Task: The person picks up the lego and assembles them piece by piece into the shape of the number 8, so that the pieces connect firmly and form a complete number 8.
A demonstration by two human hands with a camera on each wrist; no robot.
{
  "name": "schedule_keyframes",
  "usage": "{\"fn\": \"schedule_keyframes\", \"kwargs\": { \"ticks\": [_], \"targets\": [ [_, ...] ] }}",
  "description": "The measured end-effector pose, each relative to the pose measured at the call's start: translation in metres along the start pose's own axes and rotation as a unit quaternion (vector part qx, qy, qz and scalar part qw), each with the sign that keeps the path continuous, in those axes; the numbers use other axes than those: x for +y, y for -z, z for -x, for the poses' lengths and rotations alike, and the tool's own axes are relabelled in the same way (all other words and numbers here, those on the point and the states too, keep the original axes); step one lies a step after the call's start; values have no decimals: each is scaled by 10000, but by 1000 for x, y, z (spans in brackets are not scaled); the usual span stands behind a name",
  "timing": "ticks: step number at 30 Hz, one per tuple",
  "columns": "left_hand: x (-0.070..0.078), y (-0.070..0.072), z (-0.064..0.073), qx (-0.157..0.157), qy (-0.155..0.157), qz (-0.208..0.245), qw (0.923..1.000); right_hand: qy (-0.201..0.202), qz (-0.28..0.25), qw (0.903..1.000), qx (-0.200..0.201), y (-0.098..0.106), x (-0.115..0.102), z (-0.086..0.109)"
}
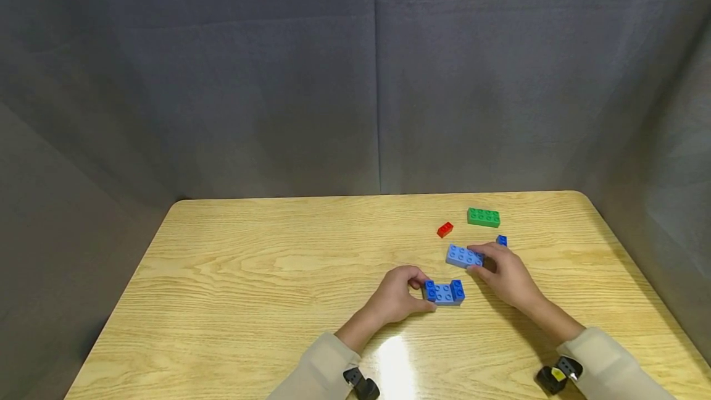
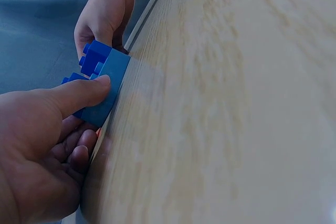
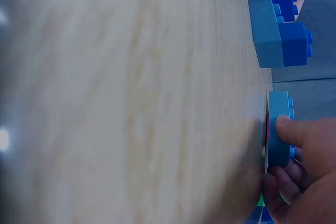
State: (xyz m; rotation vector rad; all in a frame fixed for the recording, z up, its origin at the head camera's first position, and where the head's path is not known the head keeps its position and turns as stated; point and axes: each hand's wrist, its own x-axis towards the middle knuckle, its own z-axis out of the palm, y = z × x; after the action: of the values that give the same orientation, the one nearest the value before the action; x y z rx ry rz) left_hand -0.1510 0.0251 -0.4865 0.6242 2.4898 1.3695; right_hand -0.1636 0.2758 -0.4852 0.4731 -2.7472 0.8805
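Note:
My left hand pinches a light blue toy building brick between thumb and fingers, at its left end. Two dark blue bricks stand on top of it: a left one and a right one, with bare studs between them. Farther back and to the right, my right hand grips another light blue brick by its right end, studs up. In the right wrist view the thumb lies along the side of this brick. Whether it touches the table cannot be told.
Beyond the hands lie a small red brick and a green brick. A small dark blue brick sits just behind my right hand, partly hidden by it. The wooden table ends at a grey curtain behind.

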Motion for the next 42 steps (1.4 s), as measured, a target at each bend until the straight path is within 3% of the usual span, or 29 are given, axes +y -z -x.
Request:
{"fn": "schedule_keyframes", "kwargs": {
  "ticks": [11, 22, 42],
  "targets": [
    [-1, -1, 0, 10, -69, -51, 10000, 272, 35, 9995, 151, 9, -2, 4],
    [-2, 0, 0, 16, -100, -25, 9999, 516, -275, 9983, -32, 22, -7, 5],
    [0, 1, 0, -30, -20, 49, 10000, 912, -801, 9917, -431, 26, -33, 8]
  ]
}}
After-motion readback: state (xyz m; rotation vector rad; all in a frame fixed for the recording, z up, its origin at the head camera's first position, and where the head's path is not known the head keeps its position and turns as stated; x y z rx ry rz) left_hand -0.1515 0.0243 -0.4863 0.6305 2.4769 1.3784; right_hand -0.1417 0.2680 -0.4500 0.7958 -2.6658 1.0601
